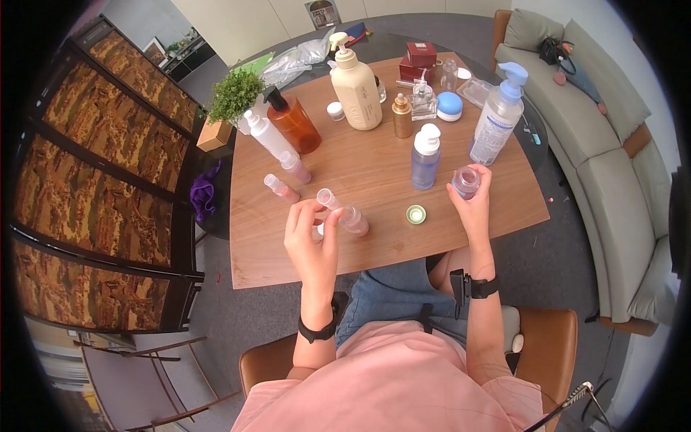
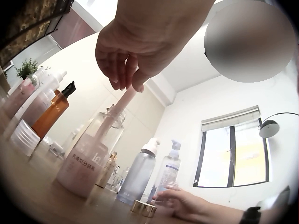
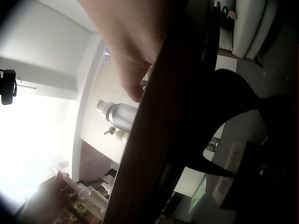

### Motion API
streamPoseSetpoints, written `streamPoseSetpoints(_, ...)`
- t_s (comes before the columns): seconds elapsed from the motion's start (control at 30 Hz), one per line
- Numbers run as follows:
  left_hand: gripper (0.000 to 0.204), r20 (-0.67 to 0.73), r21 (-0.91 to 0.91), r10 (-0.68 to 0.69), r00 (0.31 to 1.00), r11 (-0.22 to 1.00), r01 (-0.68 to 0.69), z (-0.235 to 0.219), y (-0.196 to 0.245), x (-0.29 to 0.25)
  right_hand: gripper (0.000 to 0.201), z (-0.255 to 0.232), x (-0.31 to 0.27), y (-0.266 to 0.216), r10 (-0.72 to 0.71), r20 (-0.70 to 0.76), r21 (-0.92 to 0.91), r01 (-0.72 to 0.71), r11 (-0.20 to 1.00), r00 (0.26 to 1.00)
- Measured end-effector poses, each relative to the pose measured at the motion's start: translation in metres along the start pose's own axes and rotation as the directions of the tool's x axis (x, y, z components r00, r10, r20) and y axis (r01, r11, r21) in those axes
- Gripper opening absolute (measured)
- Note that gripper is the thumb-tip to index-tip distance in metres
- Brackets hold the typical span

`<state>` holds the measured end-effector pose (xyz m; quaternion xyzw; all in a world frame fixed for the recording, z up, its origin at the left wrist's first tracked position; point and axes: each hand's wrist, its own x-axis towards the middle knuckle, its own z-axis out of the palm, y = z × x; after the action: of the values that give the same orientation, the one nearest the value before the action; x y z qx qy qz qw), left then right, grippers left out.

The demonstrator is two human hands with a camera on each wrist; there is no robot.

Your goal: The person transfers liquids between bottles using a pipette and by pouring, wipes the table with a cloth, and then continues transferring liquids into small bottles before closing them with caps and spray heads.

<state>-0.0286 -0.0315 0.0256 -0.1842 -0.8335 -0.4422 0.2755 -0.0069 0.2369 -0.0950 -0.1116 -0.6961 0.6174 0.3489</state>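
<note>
My left hand pinches a pale pink tube with thumb and fingertips. The tube slants down at the neck of a clear bottle with pink contents, which stands on the table; in the left wrist view it appears to reach inside this bottle. A white cap shows partly behind the left fingers. My right hand curls round a small clear jar at the table's right front. Between the hands lies a green-rimmed round lid. The table edge partly hides the right hand in the right wrist view.
Two small pink bottles, one nearer, stand left of the tube. Behind are an amber pump bottle, a cream pump bottle, a bluish bottle and a clear pump bottle. The wooden table ends near my lap.
</note>
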Motion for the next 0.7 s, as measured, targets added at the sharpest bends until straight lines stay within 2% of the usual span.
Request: streamPoseSetpoints(0.7, 0.015, -0.041, 0.008, -0.023, 0.999, 1.000, 0.024, -0.013, 0.012, 0.000, 0.055, 0.000, 0.000, -0.001, 0.010, -0.007, -0.008, -0.011, 1.000, 1.000)
